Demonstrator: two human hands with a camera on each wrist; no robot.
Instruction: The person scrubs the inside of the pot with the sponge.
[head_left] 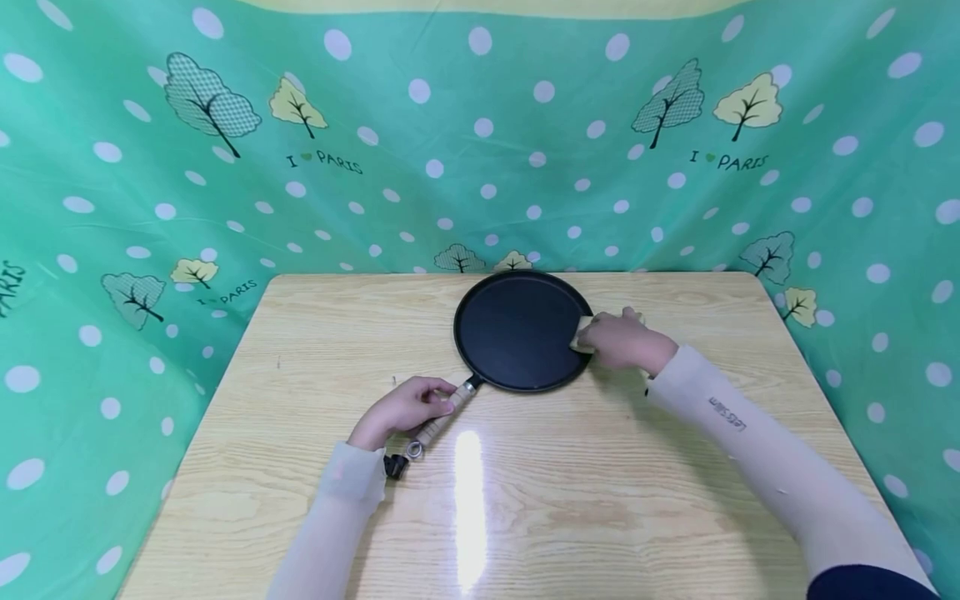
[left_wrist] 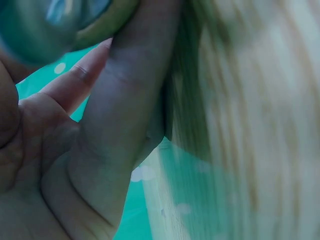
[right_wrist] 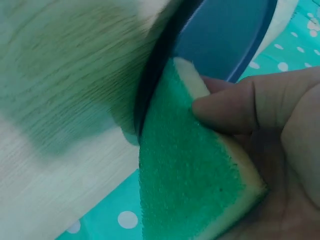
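Observation:
A round, flat black frying pan [head_left: 521, 329] lies near the back of the table, its wooden handle [head_left: 442, 421] angled toward the front left. My left hand [head_left: 408, 408] grips that handle, thumb along its upper side. At the pan's right edge, my right hand [head_left: 624, 337] pinches a sponge [right_wrist: 190, 165] with a green scouring side and a pale yellow foam side. One corner of the sponge overlaps the pan's rim in the right wrist view. The left wrist view shows the left fingers [left_wrist: 120, 95] up close, with the handle's end blurred at the top.
The light wooden table [head_left: 600, 500] carries a bright glare streak at its middle front. Behind and beside it hangs a green polka-dot cloth [head_left: 480, 167]. A metal ring [head_left: 414, 450] hangs at the handle's end, and a small black piece [head_left: 395, 466] sits by the left cuff.

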